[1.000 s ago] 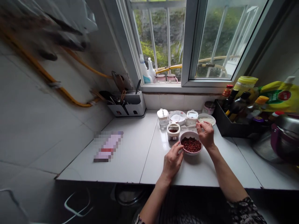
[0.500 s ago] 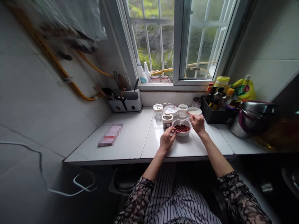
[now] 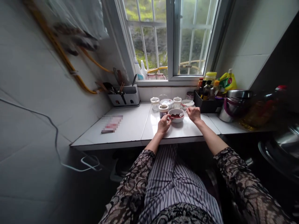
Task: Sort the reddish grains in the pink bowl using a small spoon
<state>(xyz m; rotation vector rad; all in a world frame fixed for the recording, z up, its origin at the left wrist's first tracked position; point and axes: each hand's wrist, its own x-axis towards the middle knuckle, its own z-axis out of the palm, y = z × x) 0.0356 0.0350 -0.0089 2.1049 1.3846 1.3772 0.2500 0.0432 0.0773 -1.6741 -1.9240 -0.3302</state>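
A white bowl (image 3: 177,120) with small dark-red pieces in it stands on the white tiled counter. My left hand (image 3: 164,124) grips its left rim between thumb and fingers. In my right hand (image 3: 193,114) is a small white spoon (image 3: 181,114), its tip down in the red pieces at the bowl's right side. Just behind the bowl are a lidded seasoning jar (image 3: 163,111) with dark contents and two clear jars with pale lids, one at the left (image 3: 154,103) and one at the right (image 3: 177,102). A bowl with white contents (image 3: 187,104) sits behind my right hand.
Another bowl holding something white (image 3: 166,103) stands among the jars. At the back left is a grey utensil holder (image 3: 125,96). A black box of bottles (image 3: 207,102), a steel pot (image 3: 233,105) and a large oil bottle (image 3: 259,109) line the right. A blurred flat pink item (image 3: 112,123) lies at left.
The white spoon has gone from above the bowl down into the red pieces, my right hand moving with it. My left hand stays at the bowl's rim. The camera view has shifted.
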